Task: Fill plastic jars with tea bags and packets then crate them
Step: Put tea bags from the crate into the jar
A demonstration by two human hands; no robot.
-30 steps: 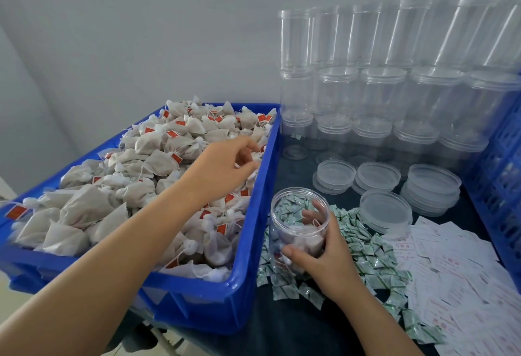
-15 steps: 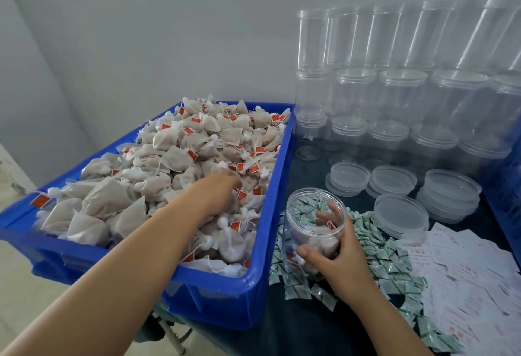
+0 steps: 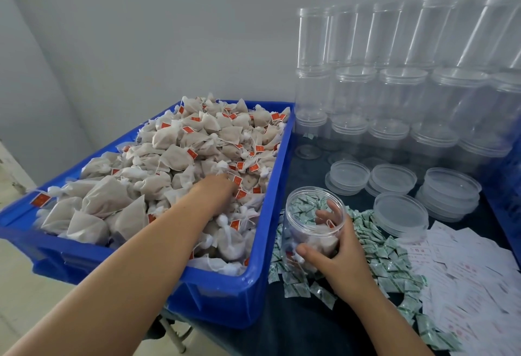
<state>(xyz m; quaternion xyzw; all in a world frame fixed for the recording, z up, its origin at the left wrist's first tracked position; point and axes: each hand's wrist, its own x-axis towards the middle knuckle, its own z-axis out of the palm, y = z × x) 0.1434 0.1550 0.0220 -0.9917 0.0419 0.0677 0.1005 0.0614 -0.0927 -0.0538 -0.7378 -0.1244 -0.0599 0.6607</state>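
A blue crate heaped with beige tea bags carrying red tags fills the left. My left hand reaches into the heap near the crate's right side, its fingers buried among the bags, so what they hold is hidden. My right hand grips an open clear jar standing on the dark table beside the crate. The jar holds a few tea bags at its bottom. Green-and-white packets lie spread around and behind the jar.
Stacks of empty clear jars line the back wall. Several clear lids sit in piles right of the jar. White paper slips with red print cover the table at right. Another blue crate edges the far right.
My left hand has gone from hovering above the tea bags down into the heap. My right hand has kept its grip on the jar.
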